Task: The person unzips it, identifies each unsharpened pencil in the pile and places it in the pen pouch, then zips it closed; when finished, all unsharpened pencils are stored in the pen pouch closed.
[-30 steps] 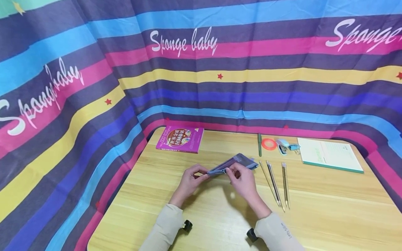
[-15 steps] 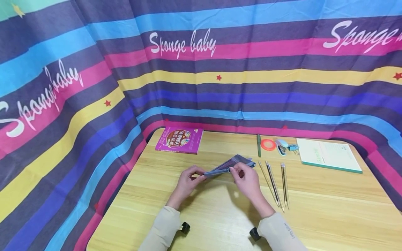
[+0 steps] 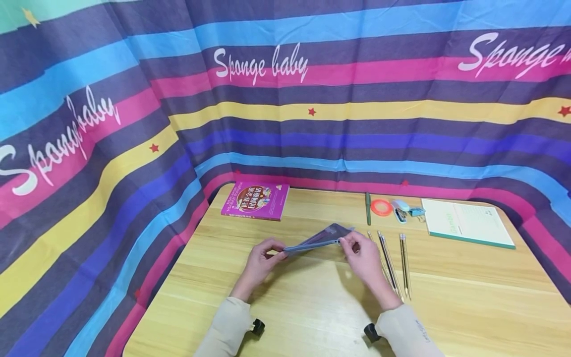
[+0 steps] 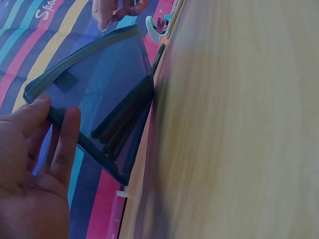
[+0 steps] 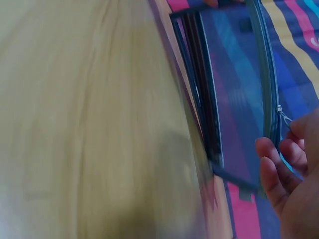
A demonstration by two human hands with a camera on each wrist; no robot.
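A see-through dark blue mesh zipper pouch (image 3: 332, 233) is held up over the table between both hands. My left hand (image 3: 262, 260) pinches its left end between thumb and fingers; the left wrist view shows this grip at the pouch's (image 4: 94, 79) corner. At the other end, my right hand (image 3: 363, 255) pinches the small metal zipper pull (image 5: 284, 115), its other fingers beside the zipper edge. Several long dark stick-like items (image 4: 127, 117) lie inside along the bottom of the pouch, seen through the mesh in both wrist views.
Several pencils (image 3: 404, 263) lie right of the pouch, partly behind the right hand. Farther back are a green pen (image 3: 368, 208), a red-orange tape roll (image 3: 381, 208), a stapler (image 3: 400, 210), a blue clip (image 3: 417, 211) and a notebook (image 3: 468, 223). A purple book (image 3: 258, 201) sits back left.
My right hand has moved right along the zipper with the pull, now near the pouch's right end. The left hand has shifted slightly left and toward me, still pinching its end.
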